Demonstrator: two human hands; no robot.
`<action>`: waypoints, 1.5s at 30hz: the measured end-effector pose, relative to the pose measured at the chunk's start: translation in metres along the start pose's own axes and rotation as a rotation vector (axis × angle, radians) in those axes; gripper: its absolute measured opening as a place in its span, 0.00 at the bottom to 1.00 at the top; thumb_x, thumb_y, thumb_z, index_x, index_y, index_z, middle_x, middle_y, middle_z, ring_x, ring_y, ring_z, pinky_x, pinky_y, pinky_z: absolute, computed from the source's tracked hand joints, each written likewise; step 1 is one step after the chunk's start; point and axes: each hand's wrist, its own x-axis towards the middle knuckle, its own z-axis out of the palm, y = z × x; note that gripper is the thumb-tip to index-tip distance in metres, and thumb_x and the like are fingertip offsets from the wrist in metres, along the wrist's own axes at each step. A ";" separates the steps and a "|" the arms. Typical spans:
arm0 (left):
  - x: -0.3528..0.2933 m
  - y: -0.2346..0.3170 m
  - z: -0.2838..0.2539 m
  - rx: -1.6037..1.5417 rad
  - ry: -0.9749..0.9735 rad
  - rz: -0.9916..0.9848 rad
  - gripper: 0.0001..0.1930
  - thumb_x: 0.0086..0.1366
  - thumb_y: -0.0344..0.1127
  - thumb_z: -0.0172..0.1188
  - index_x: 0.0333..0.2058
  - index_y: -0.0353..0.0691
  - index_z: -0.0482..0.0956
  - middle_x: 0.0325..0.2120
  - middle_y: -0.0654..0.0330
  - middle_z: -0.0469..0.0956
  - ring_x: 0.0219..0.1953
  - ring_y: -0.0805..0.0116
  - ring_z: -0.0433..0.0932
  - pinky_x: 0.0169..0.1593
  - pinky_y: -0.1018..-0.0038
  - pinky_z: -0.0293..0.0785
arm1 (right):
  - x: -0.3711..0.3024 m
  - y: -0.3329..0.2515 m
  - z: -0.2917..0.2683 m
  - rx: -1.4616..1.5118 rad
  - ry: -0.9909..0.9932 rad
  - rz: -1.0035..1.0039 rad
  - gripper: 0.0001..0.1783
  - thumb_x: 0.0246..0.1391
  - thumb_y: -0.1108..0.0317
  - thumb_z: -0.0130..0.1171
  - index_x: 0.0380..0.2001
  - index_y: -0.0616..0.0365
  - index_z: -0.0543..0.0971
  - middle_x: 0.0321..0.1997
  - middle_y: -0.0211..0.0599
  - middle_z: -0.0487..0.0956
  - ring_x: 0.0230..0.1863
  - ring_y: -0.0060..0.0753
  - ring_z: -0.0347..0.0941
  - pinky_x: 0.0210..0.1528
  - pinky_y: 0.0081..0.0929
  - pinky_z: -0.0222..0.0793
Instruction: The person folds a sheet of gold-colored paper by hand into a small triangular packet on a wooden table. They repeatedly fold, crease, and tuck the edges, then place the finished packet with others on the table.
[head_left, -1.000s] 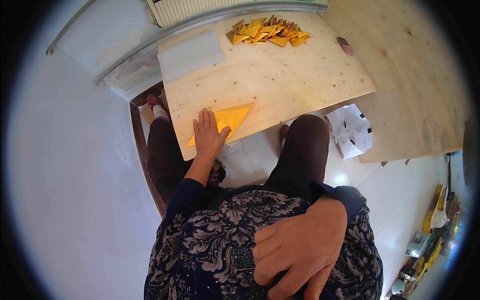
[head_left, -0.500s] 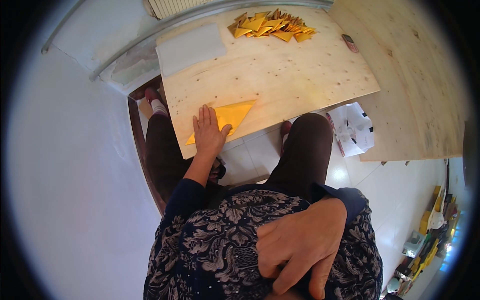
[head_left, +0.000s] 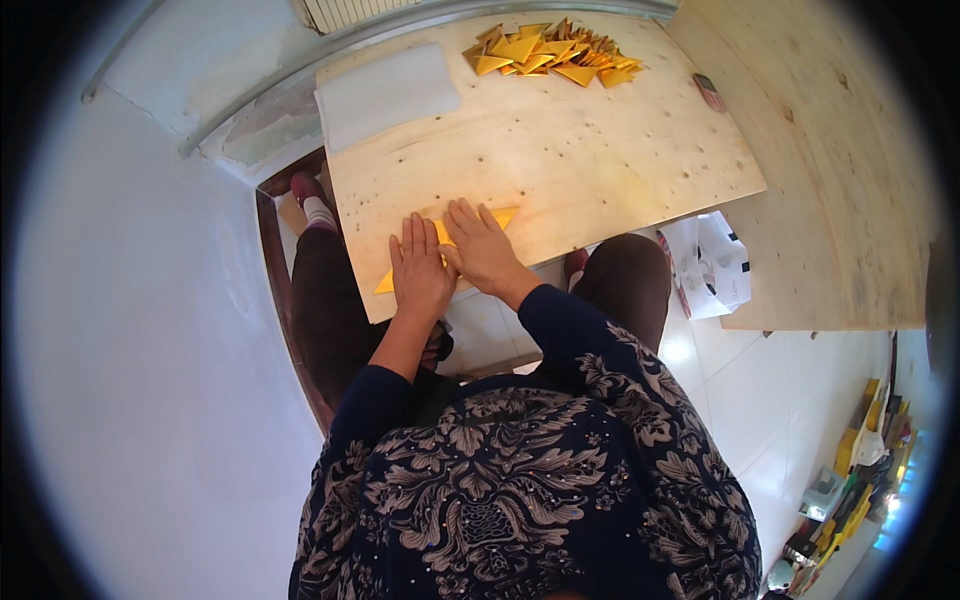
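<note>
A sheet of gold paper folded into a triangle (head_left: 505,215) lies at the near left part of the wooden table (head_left: 600,165). My left hand (head_left: 420,270) rests flat on its left part, fingers stretched toward the far side. Beside it, my right hand (head_left: 482,250) lies palm down on the paper's right part, fingers outstretched. The two hands nearly meet at the thumbs and hide most of the paper between them. Neither hand grips anything.
At the table's far side sits a pile of folded gold paper pieces (head_left: 550,50). A stack of pale sheets (head_left: 390,95) lies far left, and a mobile phone (head_left: 709,92) at the far right edge. A white bag (head_left: 708,265) stands below the table's right edge.
My right hand has moved from in front of my chest forward onto the gold paper. My left hand stays flat in the same place on it.
</note>
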 end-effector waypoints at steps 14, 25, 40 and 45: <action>-0.005 -0.012 -0.003 -0.146 -0.005 0.024 0.42 0.67 0.59 0.48 0.67 0.31 0.52 0.70 0.47 0.48 0.73 0.56 0.43 0.72 0.54 0.32 | -0.029 0.019 0.002 -0.199 0.053 0.064 0.37 0.58 0.49 0.55 0.62 0.67 0.65 0.69 0.52 0.61 0.73 0.46 0.52 0.72 0.45 0.44; -0.038 -0.043 -0.024 -0.034 0.010 -0.008 0.45 0.62 0.60 0.55 0.67 0.32 0.53 0.70 0.48 0.50 0.73 0.55 0.45 0.72 0.53 0.34 | -0.033 0.026 -0.004 -0.225 0.061 0.065 0.36 0.58 0.47 0.54 0.59 0.66 0.69 0.66 0.49 0.66 0.69 0.45 0.57 0.71 0.50 0.45; -0.035 -0.021 -0.018 -0.141 -0.051 0.339 0.50 0.54 0.58 0.64 0.67 0.35 0.54 0.69 0.50 0.51 0.72 0.55 0.46 0.72 0.52 0.35 | -0.037 -0.008 0.011 -0.141 0.052 0.018 0.34 0.60 0.49 0.51 0.60 0.66 0.68 0.68 0.52 0.63 0.72 0.46 0.54 0.72 0.46 0.43; -0.036 -0.013 -0.014 -0.164 -0.031 0.272 0.52 0.53 0.59 0.65 0.68 0.34 0.52 0.70 0.48 0.49 0.73 0.53 0.45 0.72 0.52 0.35 | -0.050 0.033 -0.006 -0.175 0.013 0.091 0.32 0.61 0.52 0.51 0.61 0.65 0.66 0.69 0.51 0.62 0.72 0.46 0.52 0.72 0.45 0.43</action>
